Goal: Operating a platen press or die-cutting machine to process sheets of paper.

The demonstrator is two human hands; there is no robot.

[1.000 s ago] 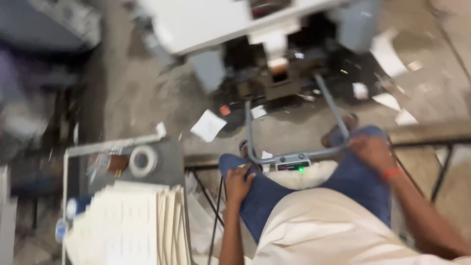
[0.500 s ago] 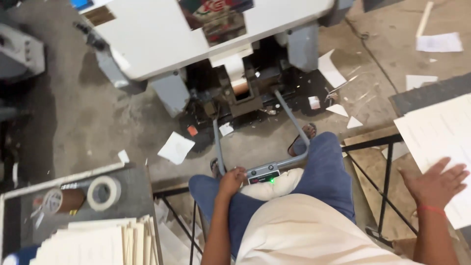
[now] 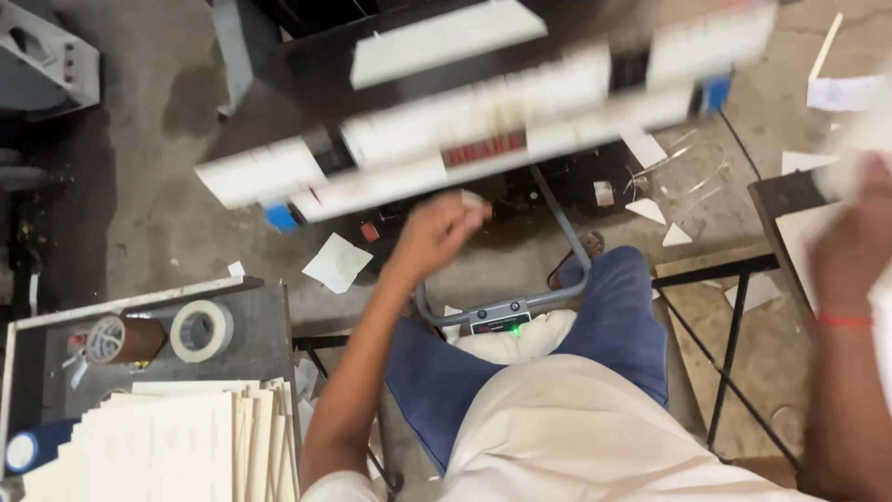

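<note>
Since half a second ago, left hand point(image 3: 437, 232) has risen off the grey handle bar point(image 3: 567, 232), fingers curled (empty); right hand point(image 3: 850, 242), blurred, grips white sheets point(image 3: 869, 130); paper stack point(image 3: 158, 437) at the side table's near edge waits.

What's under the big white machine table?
Under the white machine table sit dark machine parts, a grey metal bar and paper scraps. The tabletop covers the rest.

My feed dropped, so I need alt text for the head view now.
Seen from above, a seated person's left hand is raised toward a blurred white machine table, while the right hand is at paper sheets. A tape roll and stacked sheets lie lower left.
</note>
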